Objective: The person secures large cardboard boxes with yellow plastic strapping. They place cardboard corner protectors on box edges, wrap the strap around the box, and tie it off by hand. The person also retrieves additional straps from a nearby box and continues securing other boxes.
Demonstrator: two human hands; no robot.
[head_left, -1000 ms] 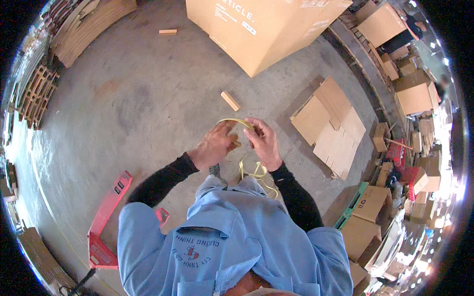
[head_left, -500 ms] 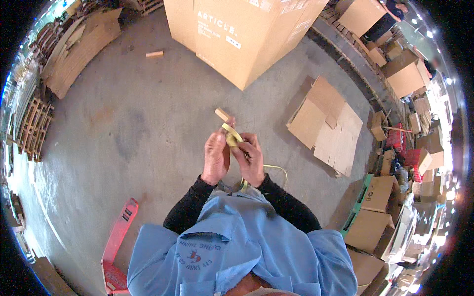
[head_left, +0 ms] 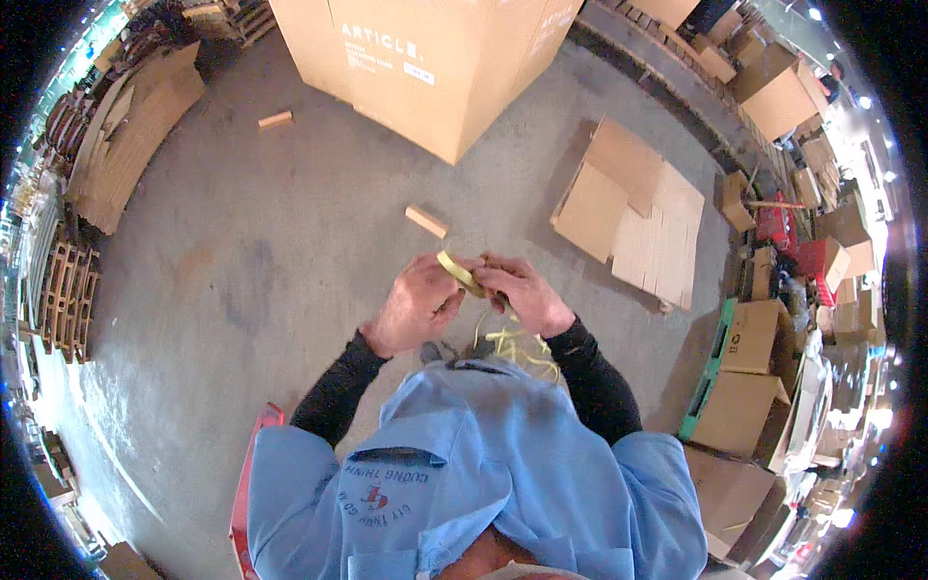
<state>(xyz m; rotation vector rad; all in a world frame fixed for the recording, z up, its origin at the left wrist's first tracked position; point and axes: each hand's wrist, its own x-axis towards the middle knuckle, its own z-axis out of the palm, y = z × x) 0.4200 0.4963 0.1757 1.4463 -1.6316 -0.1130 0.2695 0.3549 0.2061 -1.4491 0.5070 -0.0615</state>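
Note:
A pale yellow strap (head_left: 457, 271) makes a short bend between my two hands, in front of my waist. My left hand (head_left: 418, 298) is closed, with the strap coming out by its fingertips. From the other side my right hand (head_left: 525, 294) pinches the strap between thumb and fingers. The fingertips of both hands almost meet around it. More loose yellow strap (head_left: 527, 346) hangs in loops below my right hand, near my legs. Just beyond my hands a small wooden block (head_left: 426, 221) lies on the concrete floor.
A large cardboard box (head_left: 416, 72) stands ahead. Flattened cardboard (head_left: 633, 217) lies to the right, near stacked boxes (head_left: 739, 416) on a green pallet (head_left: 709, 372). Wooden pallets (head_left: 70, 300) and cardboard sheets (head_left: 135, 135) stand left. A red metal piece (head_left: 248, 483) is beside me; another wooden block (head_left: 275, 120) lies farther off.
Both wrists have moved apart and the hands have turned more inward, still holding the strap. More loose strap shows below the right hand. The view has shifted, so the large box sits higher and farther left.

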